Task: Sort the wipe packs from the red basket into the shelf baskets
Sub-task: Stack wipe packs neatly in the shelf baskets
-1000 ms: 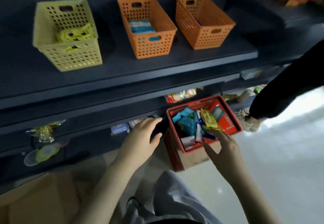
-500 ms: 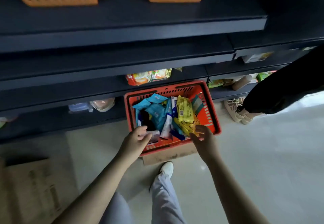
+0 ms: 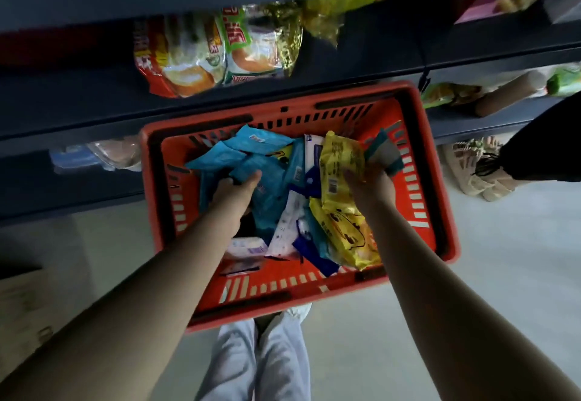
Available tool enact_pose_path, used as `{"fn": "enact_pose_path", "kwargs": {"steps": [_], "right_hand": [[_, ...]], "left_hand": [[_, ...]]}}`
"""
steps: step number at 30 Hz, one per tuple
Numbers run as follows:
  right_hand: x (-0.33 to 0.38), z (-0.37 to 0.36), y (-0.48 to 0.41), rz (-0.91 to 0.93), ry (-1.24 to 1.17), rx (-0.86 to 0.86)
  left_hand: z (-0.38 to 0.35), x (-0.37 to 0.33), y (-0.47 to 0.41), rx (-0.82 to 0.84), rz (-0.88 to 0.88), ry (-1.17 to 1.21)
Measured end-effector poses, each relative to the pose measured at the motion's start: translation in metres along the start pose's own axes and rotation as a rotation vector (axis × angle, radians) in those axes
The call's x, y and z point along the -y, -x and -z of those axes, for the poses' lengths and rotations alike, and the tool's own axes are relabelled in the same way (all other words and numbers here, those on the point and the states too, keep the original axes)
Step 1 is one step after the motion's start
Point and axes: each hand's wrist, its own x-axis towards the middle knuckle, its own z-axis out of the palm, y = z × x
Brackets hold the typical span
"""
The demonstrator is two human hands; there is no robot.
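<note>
The red basket sits on the floor below me, full of several wipe packs in blue, yellow and white. My left hand reaches into its left half and its fingers curl around a blue wipe pack. My right hand is in the right half and grips an upright yellow wipe pack. A second yellow pack lies flat below it. White and dark blue packs fill the middle. The shelf baskets are out of view.
Dark shelves run across the top, holding snack bags. Another person's dark trouser leg and pale shoe stand at the right. A cardboard box lies at the left on the pale floor. My own legs are below the basket.
My view dropped from the shelf baskets down to the red basket. Both hands moved from its near rim into it; the left took a blue pack, the right a yellow one.
</note>
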Motion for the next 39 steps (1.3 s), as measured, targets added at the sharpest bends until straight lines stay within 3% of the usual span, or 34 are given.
{"fn": "enact_pose_path", "kwargs": {"steps": [3,7,13,18,20,27,33,39], "right_hand": [[-0.007,-0.008,-0.005,-0.045,-0.036,-0.006],[-0.009,-0.006,-0.007,-0.152,-0.284,0.034],[-0.005,0.01,0.017,-0.25,-0.703,0.253],[-0.004,0.031,0.06,-0.273,-0.802,0.366],[0.001,0.046,0.085,-0.244,-0.833,0.424],[0.057,0.153,0.188,-0.091,-1.016,0.516],[0.125,0.242,0.298,0.097,-0.951,0.361],[0.174,0.275,0.366,0.144,-1.107,0.448]], "left_hand": [[-0.012,0.006,-0.006,-0.054,0.011,0.027],[-0.017,0.015,-0.008,-0.118,-0.095,0.06],[-0.011,0.017,0.01,-0.262,-0.21,0.011],[0.008,0.008,0.042,-0.353,-0.33,-0.056],[0.017,-0.001,0.064,-0.302,-0.348,-0.055],[0.072,-0.055,0.209,0.181,-0.468,0.304],[0.13,-0.101,0.344,0.327,-0.507,0.454],[0.185,-0.132,0.426,0.331,-0.625,0.537]]}}
